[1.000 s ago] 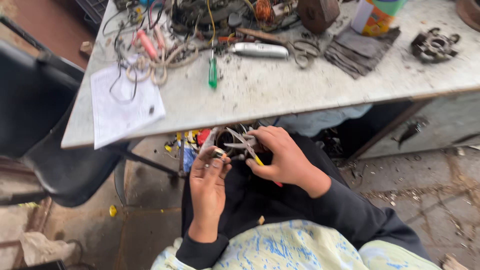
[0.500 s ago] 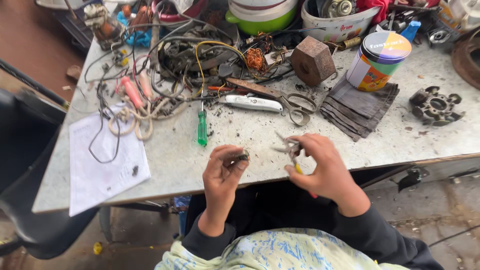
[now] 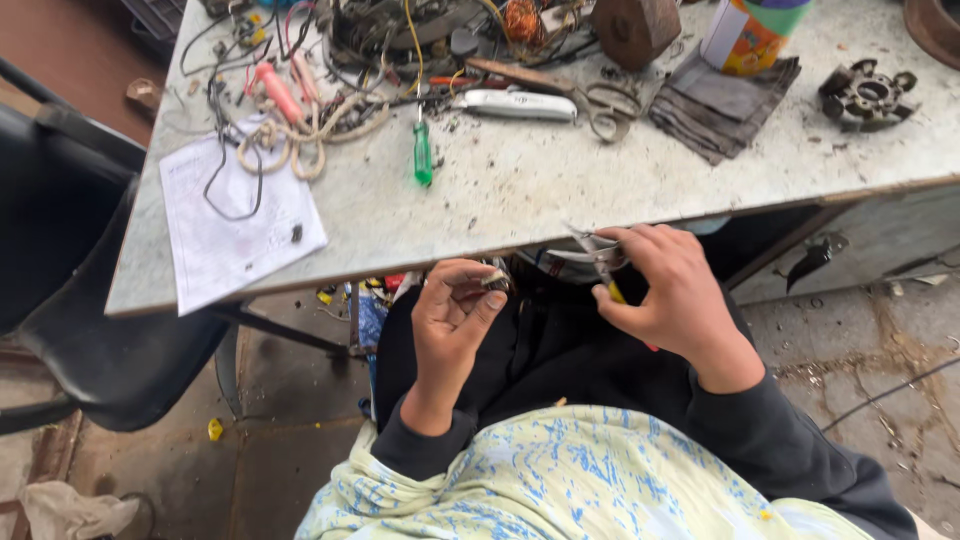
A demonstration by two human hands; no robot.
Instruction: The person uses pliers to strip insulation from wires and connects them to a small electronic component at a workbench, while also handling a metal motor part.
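Head view: left hand point(image 3: 452, 320) pinching perhaps brush point(image 3: 492, 281).

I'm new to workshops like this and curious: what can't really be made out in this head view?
- Small part in the left hand: too small, half covered by fingertips.
- Pliers in the right hand: handles hidden in the palm.
- Can: top cut off by the upper edge.
- Wire tangle: too cluttered to separate.

A grey, speckled table point(image 3: 520, 200) stands in daylight on a cracked concrete floor point(image 3: 860, 340); a black chair point(image 3: 70, 260) sits beside it. A crumpled rag point(image 3: 70, 512) lies on the floor.
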